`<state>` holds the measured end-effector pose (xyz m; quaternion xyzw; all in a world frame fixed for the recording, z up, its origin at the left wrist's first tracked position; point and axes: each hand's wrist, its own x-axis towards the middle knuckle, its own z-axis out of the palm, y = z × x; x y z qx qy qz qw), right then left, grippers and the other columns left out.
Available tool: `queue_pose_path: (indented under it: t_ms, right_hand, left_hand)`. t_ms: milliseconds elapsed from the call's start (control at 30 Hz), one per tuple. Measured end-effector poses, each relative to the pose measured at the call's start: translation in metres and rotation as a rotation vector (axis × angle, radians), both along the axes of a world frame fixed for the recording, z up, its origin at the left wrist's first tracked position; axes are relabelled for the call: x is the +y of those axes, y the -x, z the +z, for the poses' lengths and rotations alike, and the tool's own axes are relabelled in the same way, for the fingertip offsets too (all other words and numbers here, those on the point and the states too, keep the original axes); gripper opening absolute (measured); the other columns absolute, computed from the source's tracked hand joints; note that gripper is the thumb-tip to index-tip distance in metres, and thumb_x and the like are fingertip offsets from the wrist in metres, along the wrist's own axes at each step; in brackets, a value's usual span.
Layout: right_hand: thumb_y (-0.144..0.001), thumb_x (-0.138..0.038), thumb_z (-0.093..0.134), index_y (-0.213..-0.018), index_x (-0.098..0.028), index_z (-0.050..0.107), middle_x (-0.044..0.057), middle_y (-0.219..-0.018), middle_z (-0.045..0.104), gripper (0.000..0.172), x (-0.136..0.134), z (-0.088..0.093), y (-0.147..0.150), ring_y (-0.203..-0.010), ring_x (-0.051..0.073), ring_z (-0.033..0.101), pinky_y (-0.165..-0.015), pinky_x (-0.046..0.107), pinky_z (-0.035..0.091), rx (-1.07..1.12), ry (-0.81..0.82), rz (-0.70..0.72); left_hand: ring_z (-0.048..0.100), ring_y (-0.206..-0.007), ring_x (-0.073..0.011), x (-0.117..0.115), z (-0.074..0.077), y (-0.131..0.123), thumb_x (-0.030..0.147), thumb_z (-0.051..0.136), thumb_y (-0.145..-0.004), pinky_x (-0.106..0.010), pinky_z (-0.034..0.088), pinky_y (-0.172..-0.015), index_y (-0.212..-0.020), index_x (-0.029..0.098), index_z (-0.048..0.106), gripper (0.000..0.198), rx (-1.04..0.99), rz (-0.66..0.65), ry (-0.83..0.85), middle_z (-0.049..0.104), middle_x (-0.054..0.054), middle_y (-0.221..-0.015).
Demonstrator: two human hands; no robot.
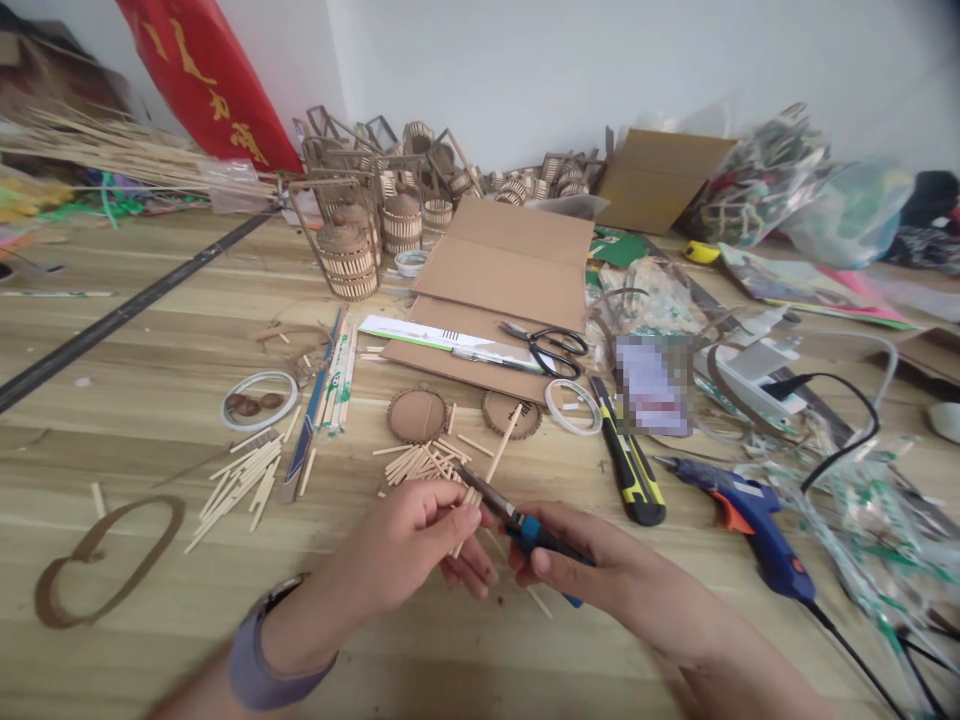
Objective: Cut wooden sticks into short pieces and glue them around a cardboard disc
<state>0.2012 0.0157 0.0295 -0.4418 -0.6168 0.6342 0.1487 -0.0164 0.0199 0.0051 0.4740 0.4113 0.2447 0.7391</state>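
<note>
L hand [409, 545] pinches stick [501, 450] (thin); R hand [577, 565] grips cutter [517, 520].

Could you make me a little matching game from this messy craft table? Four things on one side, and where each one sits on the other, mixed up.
Things:
1. Glue gun
2. Scissors
3. Small cutters
4. Utility knife

Places:
A. Lying on the flat cardboard
B. Held in the right hand, against a thin stick pinched by the left hand
C. On the table at the right, its black cord running off toward the near edge
D. On the table between the two tape rings and the glue gun

Pairs: 1-C, 2-A, 3-B, 4-D
</note>
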Motion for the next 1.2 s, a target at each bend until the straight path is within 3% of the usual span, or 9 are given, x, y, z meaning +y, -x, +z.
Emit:
queue_pose_path:
  t_ms: [233, 467, 800, 1200]
  right_hand:
    - [-0.084, -0.060, 0.056, -0.103, -0.017, 0.064, 0.003, -0.088, 0.059, 0.048, -0.001, -0.001, 0.002, -0.079, 0.018, 0.050, -0.069, 0.029, 0.040, 0.013, -0.004, 0.018]
    - [-0.083, -0.063, 0.056, -0.103, -0.017, 0.064, 0.006, -0.094, 0.061, 0.051, -0.002, 0.002, 0.005, -0.087, 0.021, 0.052, -0.076, 0.031, 0.043, 0.037, -0.008, 0.014]
    - [-0.083, -0.062, 0.056, -0.106, -0.017, 0.062, 0.005, -0.093, 0.061, 0.051, -0.002, 0.002, 0.005, -0.087, 0.021, 0.053, -0.076, 0.030, 0.044, 0.090, 0.008, 0.027]
    - [-0.086, -0.052, 0.056, -0.108, -0.018, 0.060, 0.004, -0.092, 0.060, 0.041, -0.004, 0.000, 0.004, -0.085, 0.020, 0.053, -0.076, 0.031, 0.044, -0.064, -0.100, 0.042]
  left_hand:
    - [0.069, -0.060, -0.0156, -0.003, 0.002, -0.005, 0.060, 0.059, -0.081, -0.022, 0.048, -0.055, -0.088, 0.014, 0.062, 0.047, 0.032, -0.012, 0.033, 0.071, -0.005, -0.069]
    - [0.068, -0.060, -0.0154, -0.005, 0.003, -0.008, 0.059, 0.060, -0.080, -0.023, 0.050, -0.057, -0.082, 0.014, 0.062, 0.045, 0.018, -0.018, 0.035, 0.070, -0.005, -0.068]
    - [0.066, -0.057, -0.0133, -0.005, 0.003, -0.009, 0.060, 0.061, -0.079, -0.021, 0.050, -0.054, -0.081, 0.014, 0.063, 0.047, -0.017, -0.015, 0.038, 0.069, -0.004, -0.065]
    - [0.060, -0.050, -0.0114, -0.005, 0.007, -0.011, 0.062, 0.064, -0.075, -0.022, 0.049, -0.051, -0.072, 0.015, 0.058, 0.047, -0.065, -0.014, 0.080, 0.063, -0.001, -0.058]
